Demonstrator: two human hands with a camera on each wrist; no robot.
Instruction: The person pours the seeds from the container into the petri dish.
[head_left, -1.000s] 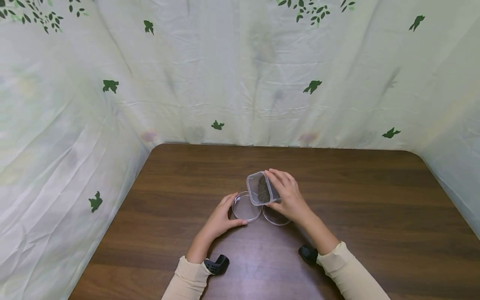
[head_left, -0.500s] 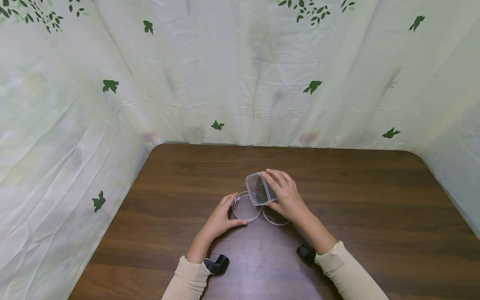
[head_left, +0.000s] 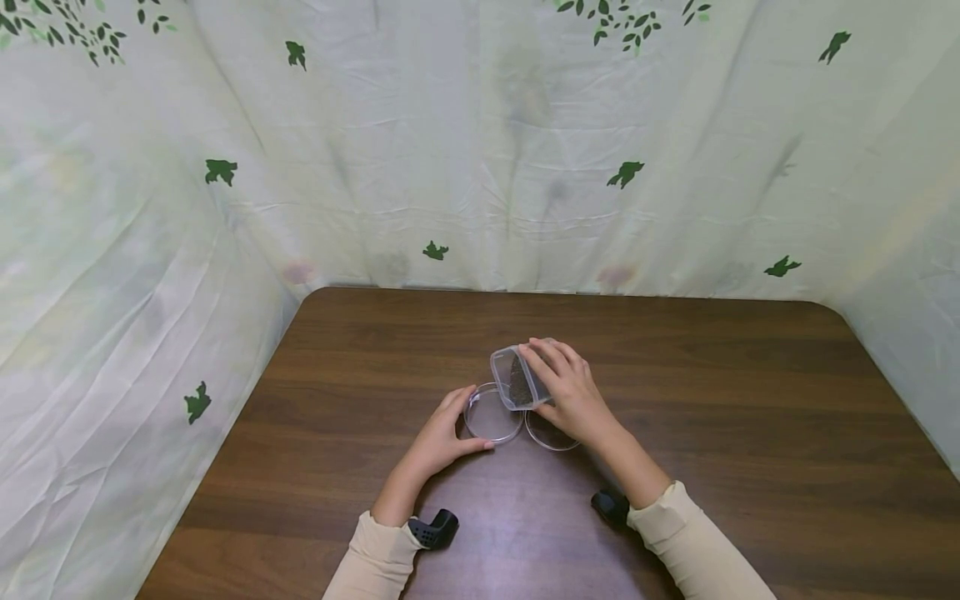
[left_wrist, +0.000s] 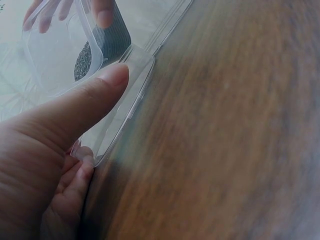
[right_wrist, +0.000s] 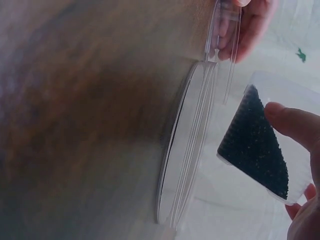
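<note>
Holding: your right hand (head_left: 572, 393) grips the tilted clear tub (head_left: 514, 377) of dark seeds (right_wrist: 255, 144) over the desk's (head_left: 750, 417) middle;
Steadying: your left hand (head_left: 438, 437) pinches the round dish (head_left: 491, 414) beneath it;
Beside: a second dish (head_left: 549, 433) touches the first

A: How is my view lit?
B: Evenly and softly; a pale sheen lies on the table (head_left: 525, 533) near its front edge, and the curtain (head_left: 480, 150) bows at the edges.
A: And my wrist views?
B: Blurred wood grain; my left thumb (left_wrist: 75, 107) is soft.
</note>
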